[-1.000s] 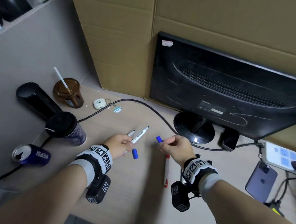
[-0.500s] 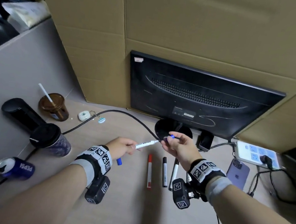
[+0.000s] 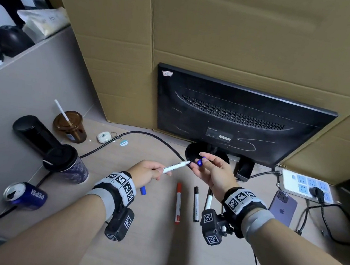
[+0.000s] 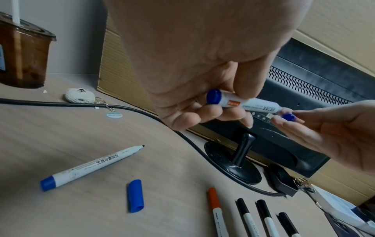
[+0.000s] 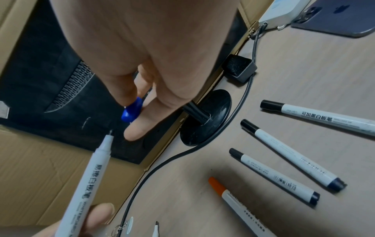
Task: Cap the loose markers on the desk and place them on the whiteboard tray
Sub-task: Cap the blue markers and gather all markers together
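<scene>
**Six markers, two loose caps**

There are six markers. Two are uncapped blue ones: the held marker (image 3: 175, 167) at centre frame and the desk marker (image 4: 91, 166) at lower left of the left wrist view. One red marker (image 3: 178, 203) is capped. Three capped black markers lie at the right of the right wrist view: top black (image 5: 316, 117), middle black (image 5: 290, 152) and bottom black (image 5: 271, 176).

Two blue caps are off: the pinched cap (image 3: 200, 161) and the desk cap (image 4: 135, 195).

There are two hands, the left hand (image 3: 144, 171) and the right hand (image 3: 215, 174).

At the left of the head view are two cups, a brown cup (image 3: 70, 126) and a dark cup (image 3: 66, 164), and one can (image 3: 24, 196).

There is one monitor (image 3: 235, 116), one phone (image 3: 282, 207) and one power strip (image 3: 305, 185).

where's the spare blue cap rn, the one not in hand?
The loose blue cap lies flat on the desk, below the left hand, between the uncapped blue marker and the orange-capped marker; the head view shows only its tip beside the left wrist.
</scene>
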